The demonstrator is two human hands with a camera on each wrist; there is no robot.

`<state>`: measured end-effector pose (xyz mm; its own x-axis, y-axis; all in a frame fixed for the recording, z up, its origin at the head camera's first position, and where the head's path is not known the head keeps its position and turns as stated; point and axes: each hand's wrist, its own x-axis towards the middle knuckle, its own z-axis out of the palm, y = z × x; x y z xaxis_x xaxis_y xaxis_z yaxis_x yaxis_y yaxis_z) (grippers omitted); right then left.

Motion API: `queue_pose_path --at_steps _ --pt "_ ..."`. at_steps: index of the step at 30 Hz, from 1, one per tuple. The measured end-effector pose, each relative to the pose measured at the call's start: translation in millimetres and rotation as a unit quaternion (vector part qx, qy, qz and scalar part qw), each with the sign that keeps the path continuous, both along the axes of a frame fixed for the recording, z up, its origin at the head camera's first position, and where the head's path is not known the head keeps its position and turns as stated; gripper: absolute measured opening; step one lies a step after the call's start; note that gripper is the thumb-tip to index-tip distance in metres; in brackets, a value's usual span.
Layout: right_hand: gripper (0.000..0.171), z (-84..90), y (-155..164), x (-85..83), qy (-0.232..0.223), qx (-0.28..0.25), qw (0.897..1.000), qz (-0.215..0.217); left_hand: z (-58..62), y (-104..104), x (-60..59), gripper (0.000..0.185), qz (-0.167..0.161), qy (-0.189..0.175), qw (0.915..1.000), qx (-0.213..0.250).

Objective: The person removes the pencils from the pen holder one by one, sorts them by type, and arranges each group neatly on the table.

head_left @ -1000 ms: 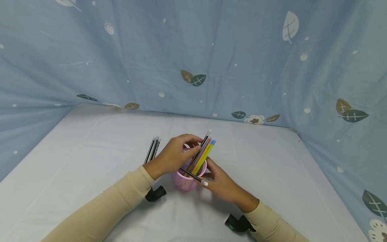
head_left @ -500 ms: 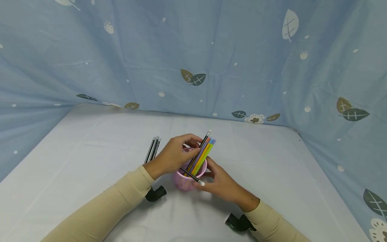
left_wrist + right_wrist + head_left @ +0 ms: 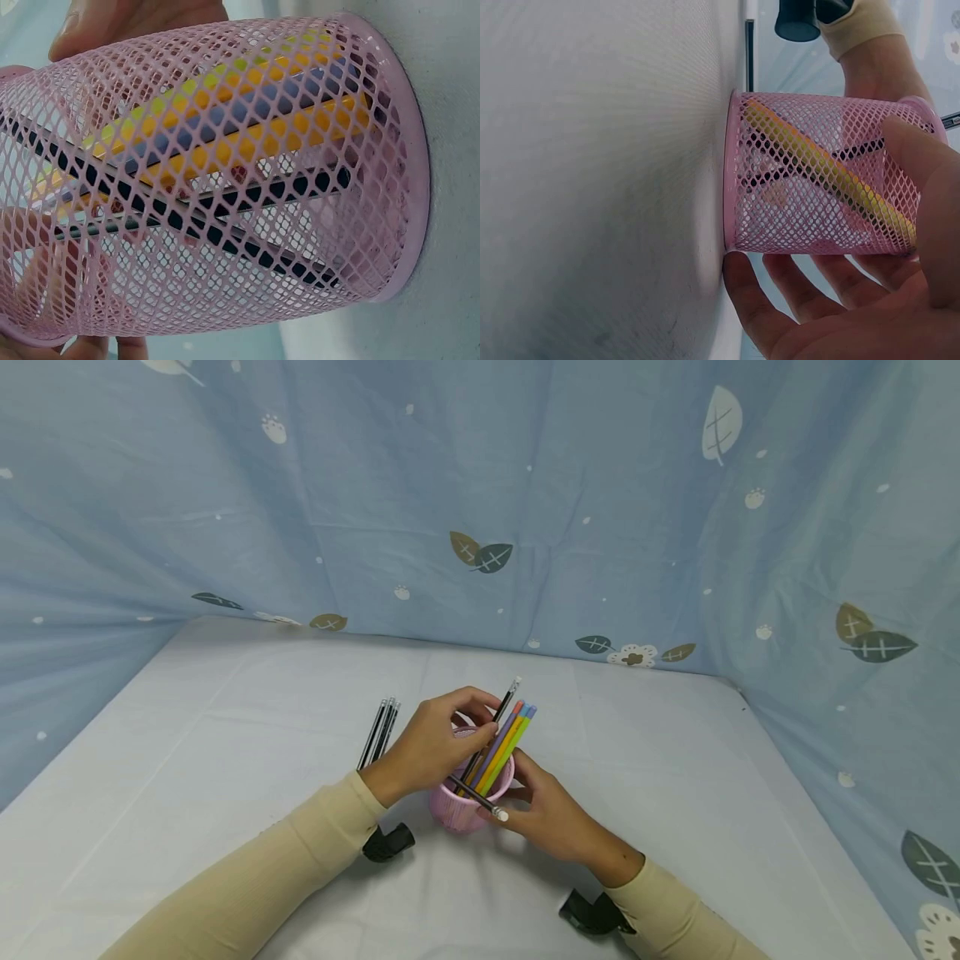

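A pink mesh pen cup (image 3: 453, 817) stands upright on the table, with my right hand (image 3: 555, 822) holding its right side. In the right wrist view the thumb and fingers of that hand (image 3: 870, 324) lie around the mesh. Over the rim, my left hand (image 3: 435, 739) pinches a black pencil (image 3: 507, 698) with a white eraser end, its lower part inside the cup. Several coloured pencils (image 3: 504, 750), orange, purple and yellow-green, lean right beside it. A second black pencil (image 3: 478, 799) slants across the front rim; the left wrist view shows the pencils through the mesh (image 3: 409, 225).
Several black pencils (image 3: 379, 731) lie on the white table (image 3: 675, 777) behind my left wrist. Black wrist devices (image 3: 388, 843) hang under both sleeves. A blue leaf-patterned curtain (image 3: 615, 510) encloses the back and sides.
The black pencil in my left fingers has shifted slightly up and left, apart from the coloured ones. The slanting black pencil's eraser end has moved a little left. My right hand stays on the cup.
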<state>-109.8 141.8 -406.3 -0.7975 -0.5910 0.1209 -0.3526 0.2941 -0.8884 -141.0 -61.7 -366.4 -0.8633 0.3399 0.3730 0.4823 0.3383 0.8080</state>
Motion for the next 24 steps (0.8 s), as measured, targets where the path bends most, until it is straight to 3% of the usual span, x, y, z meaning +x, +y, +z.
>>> queue_pose_path --at_steps 10,20,24 --pt "0.076 1.9 -2 -0.1 -0.002 0.001 1.0 -0.003 4.5 -4 -0.5 0.021 0.005 0.057 0.9984 0.008" --pt "0.072 2.4 -3 -0.6 0.0 0.011 1.0 -0.007 12.7 -8 0.1 0.023 0.003 0.073 0.9968 0.032" --pt "0.072 2.4 -3 -1.0 -0.001 0.014 1.0 -0.006 16.1 -9 1.5 0.024 -0.002 0.062 0.9971 0.045"
